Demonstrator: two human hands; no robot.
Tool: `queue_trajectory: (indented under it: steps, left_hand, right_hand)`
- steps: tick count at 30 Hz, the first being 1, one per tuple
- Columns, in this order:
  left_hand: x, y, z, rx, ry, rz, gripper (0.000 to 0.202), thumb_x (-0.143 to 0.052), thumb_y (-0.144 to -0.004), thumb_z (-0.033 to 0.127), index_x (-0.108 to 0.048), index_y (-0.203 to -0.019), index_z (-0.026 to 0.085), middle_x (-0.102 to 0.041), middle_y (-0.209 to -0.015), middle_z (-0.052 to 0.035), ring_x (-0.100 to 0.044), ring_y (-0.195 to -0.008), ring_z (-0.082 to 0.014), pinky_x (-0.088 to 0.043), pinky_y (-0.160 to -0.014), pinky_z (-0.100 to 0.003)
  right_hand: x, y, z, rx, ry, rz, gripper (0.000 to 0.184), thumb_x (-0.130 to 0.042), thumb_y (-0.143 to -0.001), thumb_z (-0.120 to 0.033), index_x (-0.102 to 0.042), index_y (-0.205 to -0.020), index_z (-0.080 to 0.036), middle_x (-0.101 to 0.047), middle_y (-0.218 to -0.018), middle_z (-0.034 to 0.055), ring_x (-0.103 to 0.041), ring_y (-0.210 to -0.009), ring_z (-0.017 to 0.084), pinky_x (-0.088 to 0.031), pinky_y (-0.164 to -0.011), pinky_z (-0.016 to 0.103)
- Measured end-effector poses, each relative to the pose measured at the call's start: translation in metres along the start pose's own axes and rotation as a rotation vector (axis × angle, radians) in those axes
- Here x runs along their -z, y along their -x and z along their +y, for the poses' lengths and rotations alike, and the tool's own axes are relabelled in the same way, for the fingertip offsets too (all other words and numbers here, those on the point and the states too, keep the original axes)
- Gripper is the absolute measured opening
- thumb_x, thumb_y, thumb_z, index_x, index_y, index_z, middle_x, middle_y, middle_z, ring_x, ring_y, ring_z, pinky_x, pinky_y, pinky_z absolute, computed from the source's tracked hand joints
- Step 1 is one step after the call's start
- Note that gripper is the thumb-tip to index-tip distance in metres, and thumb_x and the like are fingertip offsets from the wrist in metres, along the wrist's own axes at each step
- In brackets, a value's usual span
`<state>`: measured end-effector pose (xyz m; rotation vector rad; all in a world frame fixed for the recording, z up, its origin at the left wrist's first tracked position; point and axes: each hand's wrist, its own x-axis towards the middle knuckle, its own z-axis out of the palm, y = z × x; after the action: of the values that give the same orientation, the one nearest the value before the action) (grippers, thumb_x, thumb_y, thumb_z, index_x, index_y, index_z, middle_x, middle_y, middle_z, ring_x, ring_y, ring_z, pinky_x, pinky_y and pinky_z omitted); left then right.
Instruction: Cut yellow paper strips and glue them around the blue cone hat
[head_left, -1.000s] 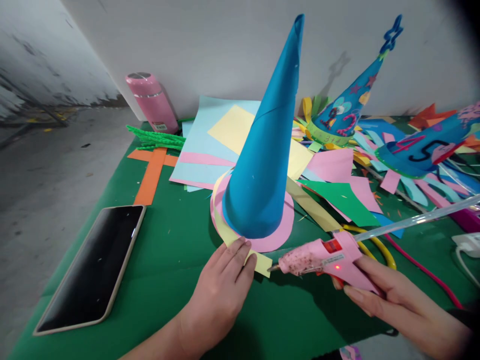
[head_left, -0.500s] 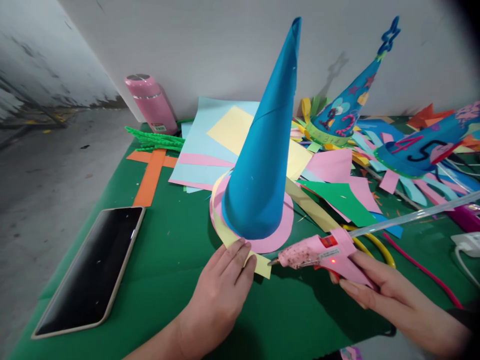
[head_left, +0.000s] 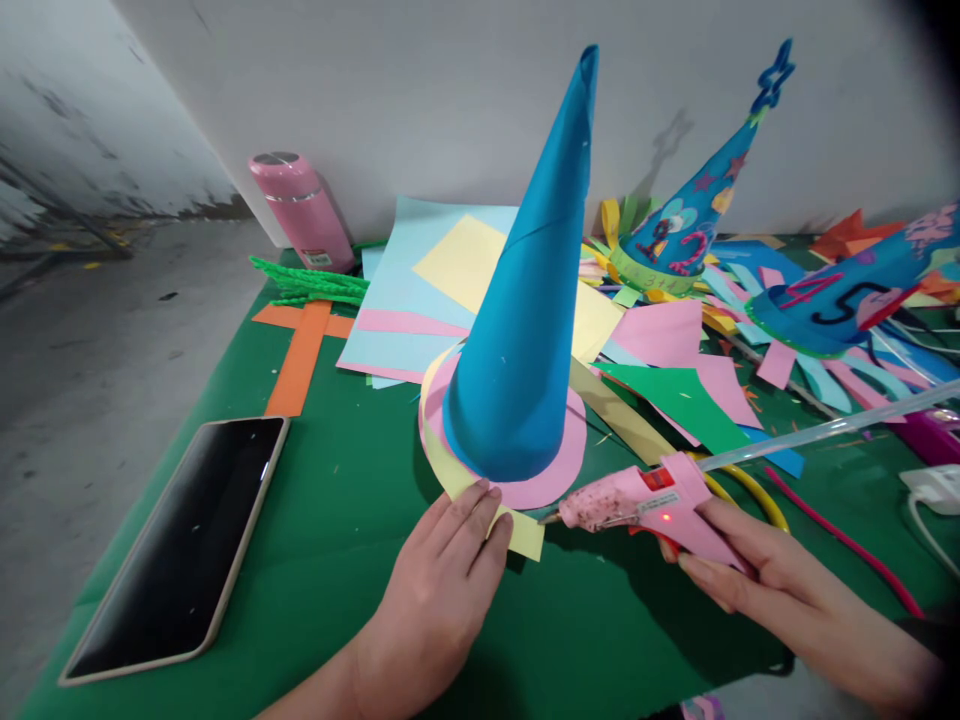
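Observation:
A tall blue paper cone (head_left: 517,330) stands upright on a round pink paper brim (head_left: 574,440). Along the brim's near left edge curves a pale yellow paper strip (head_left: 525,536), its free end sticking out to the right. My left hand (head_left: 442,580) pinches this strip against the edge of the brim, the fingertips close to the cone's base. In my right hand (head_left: 757,570) is a pink glue gun (head_left: 637,500), with a red light lit and a clear glue stick (head_left: 810,430) running out of its back. Its nozzle is at the strip's free end; whether they touch I cannot tell.
A phone (head_left: 180,545) lies at the left beside orange paper strips (head_left: 300,360). Green pipe cleaners (head_left: 315,285), a pink bottle (head_left: 304,210) and paper sheets (head_left: 420,260) are behind. Two decorated cone hats (head_left: 686,215) and a white plug (head_left: 934,490) are at the right.
Hardly anything differs. The nozzle of the glue gun has shifted very slightly up and right along the strip's end; both hands keep their hold.

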<state>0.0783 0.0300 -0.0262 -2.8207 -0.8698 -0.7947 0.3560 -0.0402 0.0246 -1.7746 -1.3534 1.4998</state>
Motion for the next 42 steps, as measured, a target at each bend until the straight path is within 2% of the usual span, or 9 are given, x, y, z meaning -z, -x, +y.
queue_trajectory:
  steps: [9, 12, 15, 18, 25, 29, 32, 37, 42]
  left_hand:
    - [0.006, -0.003, -0.001, -0.037, -0.025, 0.005, 0.029, -0.036, -0.084, 0.008, -0.062, -0.097, 0.009, -0.064, -0.103, -0.0147, -0.056, -0.101, -0.0282, -0.049, -0.078, -0.043]
    - [0.005, -0.003, -0.002, -0.045, -0.040, 0.002, 0.028, -0.037, -0.084, 0.007, -0.062, -0.097, 0.009, -0.064, -0.102, -0.0142, -0.057, -0.100, -0.0265, -0.048, -0.080, -0.042]
    - [0.000, -0.001, -0.001, -0.014, -0.025, 0.036, 0.029, -0.036, -0.084, 0.007, -0.061, -0.097, 0.010, -0.064, -0.103, -0.0139, -0.055, -0.103, -0.0253, -0.046, -0.083, -0.042]
    - [-0.003, 0.000, 0.000, 0.010, -0.011, 0.066, 0.029, -0.036, -0.083, 0.007, -0.061, -0.096, 0.010, -0.063, -0.103, -0.0142, -0.054, -0.104, -0.0257, -0.046, -0.084, -0.042]
    - [0.005, -0.004, -0.002, -0.046, -0.031, 0.007, 0.027, -0.038, -0.084, 0.008, -0.062, -0.097, 0.009, -0.065, -0.102, -0.0145, -0.057, -0.100, -0.0269, -0.048, -0.080, -0.042]
    - [0.007, -0.005, -0.002, -0.029, -0.032, 0.013, 0.028, -0.038, -0.084, 0.007, -0.062, -0.096, 0.010, -0.065, -0.102, -0.0140, -0.058, -0.099, -0.0265, -0.049, -0.080, -0.042]
    - [0.007, -0.005, -0.001, -0.046, -0.034, -0.013, 0.027, -0.038, -0.084, 0.009, -0.062, -0.097, 0.009, -0.065, -0.102, -0.0146, -0.058, -0.099, -0.0276, -0.050, -0.078, -0.042]
    - [0.006, -0.005, -0.002, -0.048, -0.044, 0.015, 0.027, -0.038, -0.084, 0.008, -0.063, -0.095, 0.009, -0.065, -0.100, -0.0142, -0.058, -0.099, -0.0265, -0.050, -0.077, -0.041]
    - [0.007, -0.004, -0.003, -0.051, -0.040, -0.008, 0.028, -0.038, -0.084, 0.008, -0.062, -0.098, 0.009, -0.064, -0.103, -0.0144, -0.057, -0.101, -0.0269, -0.049, -0.080, -0.042]
  right_hand:
    - [-0.003, 0.002, 0.001, -0.003, 0.019, 0.004, 0.047, -0.051, -0.081, -0.040, -0.040, -0.126, -0.030, -0.058, -0.087, 0.0011, -0.053, -0.066, 0.012, -0.047, -0.057, 0.019]
    - [-0.007, 0.007, -0.005, -0.019, 0.033, 0.037, 0.045, -0.053, -0.078, -0.043, -0.047, -0.120, -0.027, -0.060, -0.094, 0.0042, -0.056, -0.071, 0.015, -0.049, -0.059, 0.021]
    - [-0.015, 0.011, -0.015, -0.014, 0.002, 0.108, 0.041, -0.055, -0.075, -0.046, -0.055, -0.110, -0.024, -0.062, -0.088, 0.0048, -0.057, -0.075, 0.018, -0.050, -0.060, 0.022]
    - [-0.019, 0.013, -0.020, -0.011, -0.038, 0.144, 0.040, -0.056, -0.074, -0.046, -0.056, -0.107, -0.025, -0.062, -0.084, 0.0040, -0.057, -0.075, 0.018, -0.050, -0.058, 0.021]
    - [-0.006, 0.007, -0.007, 0.012, 0.101, 0.050, 0.048, -0.052, -0.078, -0.044, -0.046, -0.122, -0.025, -0.058, -0.083, 0.0044, -0.050, -0.060, 0.015, -0.047, -0.050, 0.022]
    - [-0.001, 0.005, -0.001, 0.007, 0.116, 0.020, 0.052, -0.049, -0.081, -0.042, -0.037, -0.129, -0.026, -0.057, -0.083, 0.0041, -0.051, -0.063, 0.015, -0.048, -0.054, 0.023]
    - [-0.004, 0.008, 0.001, 0.000, 0.089, 0.014, 0.051, -0.051, -0.079, -0.042, -0.040, -0.127, -0.027, -0.059, -0.095, 0.0059, -0.053, -0.067, 0.016, -0.049, -0.056, 0.023]
    - [-0.011, 0.010, -0.007, 0.035, 0.020, 0.079, 0.046, -0.053, -0.078, -0.042, -0.048, -0.121, -0.027, -0.061, -0.087, 0.0033, -0.053, -0.061, 0.014, -0.047, -0.050, 0.019]
    - [-0.008, 0.004, -0.009, 0.037, 0.076, 0.032, 0.042, -0.053, -0.079, -0.042, -0.050, -0.118, -0.026, -0.062, -0.091, 0.0055, -0.057, -0.073, 0.018, -0.051, -0.059, 0.024]
